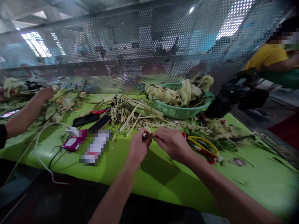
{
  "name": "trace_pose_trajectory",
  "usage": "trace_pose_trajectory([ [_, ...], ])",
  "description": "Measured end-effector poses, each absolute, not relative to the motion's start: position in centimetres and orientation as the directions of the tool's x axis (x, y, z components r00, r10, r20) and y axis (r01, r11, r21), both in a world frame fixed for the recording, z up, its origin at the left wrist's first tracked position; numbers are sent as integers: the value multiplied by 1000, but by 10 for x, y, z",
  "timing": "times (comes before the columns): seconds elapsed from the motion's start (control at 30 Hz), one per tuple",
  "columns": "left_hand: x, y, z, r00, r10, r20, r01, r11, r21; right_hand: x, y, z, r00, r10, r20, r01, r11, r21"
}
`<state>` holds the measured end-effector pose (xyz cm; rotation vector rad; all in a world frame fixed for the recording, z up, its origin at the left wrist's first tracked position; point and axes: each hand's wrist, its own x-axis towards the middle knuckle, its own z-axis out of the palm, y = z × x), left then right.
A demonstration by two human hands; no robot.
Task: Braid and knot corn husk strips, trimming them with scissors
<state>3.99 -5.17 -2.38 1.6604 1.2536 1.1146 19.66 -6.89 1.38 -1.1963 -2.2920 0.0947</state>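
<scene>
My left hand is closed around a small piece with a whitish end and a dark part, too small to name. Close beside it, my right hand is pinched with thumb and fingers together; what lies between the fingertips, if anything, cannot be made out. Both hands are above the green table, near its front edge. Just right of my right hand lie scissors with yellow and red handles, partly hidden by the hand and forearm. Behind my hands spreads a heap of pale, cut stalks.
A green plastic basket holds wilted, pale leafy plants. To the left lie phones, a magenta box with a white plug and cable, and red-handled pliers or a cutter. A co-worker's arm reaches in. A perforated metal screen stands behind.
</scene>
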Motion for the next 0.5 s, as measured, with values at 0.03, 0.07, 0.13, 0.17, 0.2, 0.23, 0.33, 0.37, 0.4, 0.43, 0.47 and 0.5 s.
trace_pose_trajectory([
  [0.03,40,-52,-24,158,965,211,335,-254,907,198,-68,14,-464,777,425,735,606,-306],
  [0.07,40,-53,-23,176,959,223,348,-273,897,201,-66,15,-464,780,419,728,606,-321],
  [0.13,40,-54,-21,226,949,220,310,-285,907,207,-61,16,-435,795,422,699,594,-398],
  [0.17,40,-55,-20,263,944,200,257,-268,928,211,-58,16,-408,809,424,670,580,-463],
  [0.2,40,-56,-18,305,937,171,185,-234,954,214,-55,16,-374,828,417,630,557,-541],
  [0.23,40,-57,-17,349,927,138,102,-184,978,217,-52,16,-338,853,398,578,522,-628],
  [0.33,40,-60,-13,426,902,67,-138,-8,990,219,-47,14,-271,923,275,403,368,-838],
  [0.37,40,-60,-13,425,903,61,-204,30,978,218,-46,13,-264,934,243,363,329,-872],
  [0.4,40,-60,-13,410,910,63,-264,52,963,216,-46,11,-262,938,226,340,309,-888],
  [0.43,40,-59,-12,382,922,68,-315,61,947,213,-46,10,-263,938,224,333,307,-892],
  [0.47,40,-58,-12,346,935,73,-354,58,933,211,-47,8,-262,936,236,341,318,-884],
  [0.5,40,-57,-13,311,948,72,-378,54,924,209,-48,6,-260,931,256,361,340,-868],
])
